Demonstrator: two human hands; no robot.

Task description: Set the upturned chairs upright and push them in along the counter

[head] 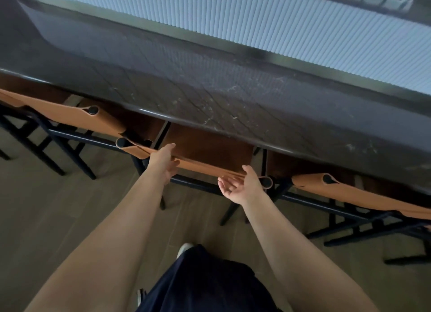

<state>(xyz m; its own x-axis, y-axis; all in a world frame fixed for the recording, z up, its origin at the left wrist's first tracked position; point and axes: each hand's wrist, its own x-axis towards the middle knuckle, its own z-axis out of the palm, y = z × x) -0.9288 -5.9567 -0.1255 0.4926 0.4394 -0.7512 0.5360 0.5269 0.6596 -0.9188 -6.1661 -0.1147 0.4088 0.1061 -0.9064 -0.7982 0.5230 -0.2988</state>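
A chair with a black frame, a tan leather backrest [205, 166] and a brown seat [210, 146] stands upright right in front of me, its seat tucked under the dark counter [210, 90]. My left hand [164, 161] lies with straight fingers against the left part of the backrest strap. My right hand [240, 184] is at the strap's right end, palm turned up and fingers relaxed, holding nothing. Two like chairs stand upright along the counter, one to the left [70, 115] and one to the right [359, 192].
The counter's front edge runs from upper left to lower right above the seats. Behind the counter is a ribbed pale panel [256, 24]. Black chair legs [363, 227] stick out over the wood floor [58, 206] on both sides of me.
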